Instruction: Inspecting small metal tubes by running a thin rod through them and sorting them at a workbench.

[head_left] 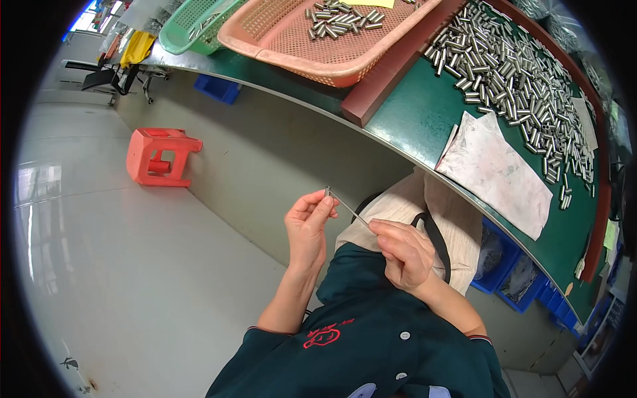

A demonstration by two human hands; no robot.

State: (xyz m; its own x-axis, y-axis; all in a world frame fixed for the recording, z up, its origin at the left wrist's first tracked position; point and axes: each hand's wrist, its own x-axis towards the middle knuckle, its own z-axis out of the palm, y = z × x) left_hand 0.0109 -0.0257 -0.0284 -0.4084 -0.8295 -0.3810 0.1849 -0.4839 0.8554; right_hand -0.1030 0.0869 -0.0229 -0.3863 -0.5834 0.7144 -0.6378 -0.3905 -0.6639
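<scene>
Well short of the pink basket, the left hand pinches a small metal piece and the right hand's fingers a thin rod reaching it, with a cylinder batch inside that basket, a larger heap right of it, and which are finished I can't tell.
</scene>
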